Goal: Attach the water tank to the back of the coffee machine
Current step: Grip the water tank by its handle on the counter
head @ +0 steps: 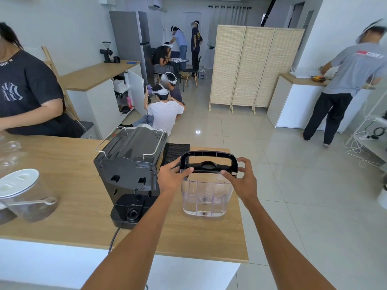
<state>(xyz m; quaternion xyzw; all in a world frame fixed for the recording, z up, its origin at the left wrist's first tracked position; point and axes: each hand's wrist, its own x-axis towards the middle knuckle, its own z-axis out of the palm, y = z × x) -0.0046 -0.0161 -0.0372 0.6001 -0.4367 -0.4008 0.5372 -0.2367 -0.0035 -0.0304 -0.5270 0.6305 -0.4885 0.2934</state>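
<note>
A clear plastic water tank with a black lid and handle stands upright on the wooden counter, right of the coffee machine. My left hand grips the lid's left side and my right hand grips its right side. The black coffee machine shows its back to me, with two slots and a round black base socket at its foot. A gap of counter separates tank and machine.
A clear jar with a white lid and spoon stands at the left. A black mat lies behind the tank. A power cord drops over the near edge. The counter's right edge is close to the tank. A person stands at far left.
</note>
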